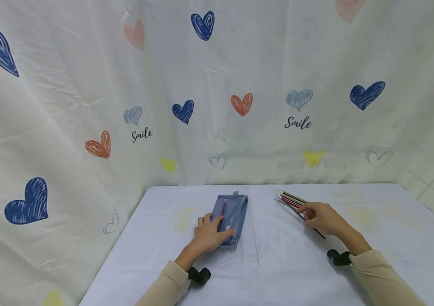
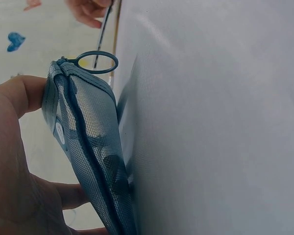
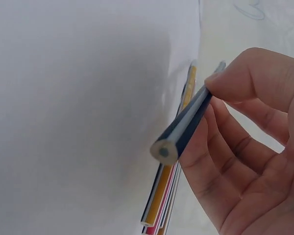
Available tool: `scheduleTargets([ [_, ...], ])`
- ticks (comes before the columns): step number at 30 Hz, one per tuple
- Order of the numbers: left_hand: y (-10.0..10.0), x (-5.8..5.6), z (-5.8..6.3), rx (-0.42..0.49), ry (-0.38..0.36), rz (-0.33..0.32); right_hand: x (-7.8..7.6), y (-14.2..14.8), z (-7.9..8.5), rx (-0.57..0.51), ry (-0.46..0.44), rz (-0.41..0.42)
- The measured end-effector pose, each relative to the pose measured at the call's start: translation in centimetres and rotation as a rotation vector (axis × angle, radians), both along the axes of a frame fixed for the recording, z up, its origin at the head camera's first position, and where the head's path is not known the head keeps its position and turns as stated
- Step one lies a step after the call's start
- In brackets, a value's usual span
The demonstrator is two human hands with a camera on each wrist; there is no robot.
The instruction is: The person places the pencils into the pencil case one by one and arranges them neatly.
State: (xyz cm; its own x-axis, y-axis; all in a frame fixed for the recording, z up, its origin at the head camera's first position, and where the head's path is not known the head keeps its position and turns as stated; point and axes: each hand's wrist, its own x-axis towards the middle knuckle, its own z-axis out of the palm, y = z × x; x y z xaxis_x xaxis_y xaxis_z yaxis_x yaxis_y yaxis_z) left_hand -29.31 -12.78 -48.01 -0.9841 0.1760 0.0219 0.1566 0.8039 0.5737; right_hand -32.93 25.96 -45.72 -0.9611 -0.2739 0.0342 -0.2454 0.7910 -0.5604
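My left hand [image 1: 208, 234] rests on a blue-grey mesh pencil case [image 1: 238, 216] lying on the table, its thumb and fingers touching the upper face. A zip with a looped pull [image 2: 99, 62] runs along the case's side in the left wrist view. Through the mesh a reddish pencil [image 1: 224, 207] shows. With thumb and fingertips my right hand [image 1: 321, 217] pinches a dark pencil with pale stripes [image 3: 183, 122], its flat end towards the right wrist camera. Just beyond lies a bunch of striped pencils [image 1: 290, 198], overlapped by the held one in the head view.
A white cloth [image 1: 278, 272] covers the table. Behind it hangs a pale curtain [image 1: 262, 55] printed with hearts and the word Smile. Each wrist carries a small black camera mount, such as the left mount [image 1: 199, 276].
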Motion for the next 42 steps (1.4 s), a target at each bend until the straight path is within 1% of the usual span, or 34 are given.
scheduleTargets([
  [6, 0.1, -0.2, -0.2, 0.0, 0.006, -0.001, 0.0, -0.4, 0.0, -0.042, -0.026, -0.041],
  [8, 0.1, -0.3, -0.3, -0.003, 0.009, -0.001, 0.1, -0.6, 0.0, -0.064, -0.025, -0.039],
  [14, 0.0, -0.3, -0.4, -0.014, 0.012, -0.001, 0.5, -1.3, 0.2, -0.17, -0.073, -0.042],
  [25, 0.0, -0.3, -0.4, -0.009, 0.02, -0.001, 0.9, -2.2, 0.7, -0.276, -0.133, -0.053],
  [35, 0.1, 0.0, -0.1, 0.008, 0.016, 0.0, 1.2, -3.1, 0.8, -0.429, -0.225, -0.034],
  [42, 0.2, 0.4, 0.1, 0.011, 0.019, -0.004, 1.8, -4.0, 0.7, -0.476, -0.224, -0.02],
])
